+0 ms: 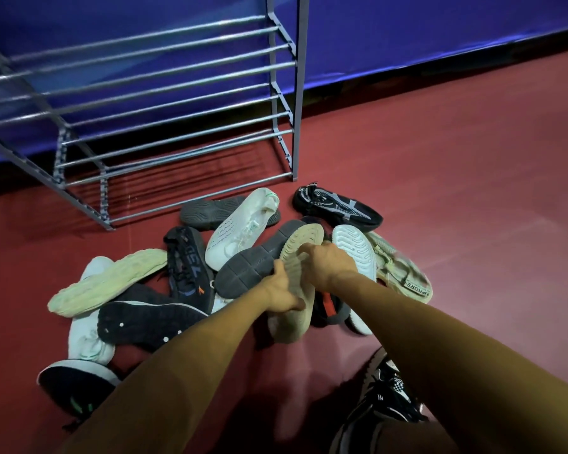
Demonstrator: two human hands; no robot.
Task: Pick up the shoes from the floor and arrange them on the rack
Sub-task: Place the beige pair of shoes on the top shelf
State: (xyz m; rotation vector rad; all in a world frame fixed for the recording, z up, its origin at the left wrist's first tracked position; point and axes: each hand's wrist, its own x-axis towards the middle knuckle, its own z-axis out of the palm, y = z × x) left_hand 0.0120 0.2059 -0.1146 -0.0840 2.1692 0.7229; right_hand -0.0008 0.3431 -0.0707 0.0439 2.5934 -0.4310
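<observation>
Both hands gripped one cream-soled shoe (295, 273), sole up: the left hand (281, 291) at its middle, the right hand (330, 262) nearer the toe. It lay on a heap of shoes (164, 290) on the red floor (440, 208), touching a grey-soled shoe (250, 263). The metal rack (164, 103) stood beyond the heap against a blue wall (407, 37), its bars bare.

Shiny metal rack (164, 93), matt red floor (440, 224), knit cloth white shoe (240, 231)
</observation>
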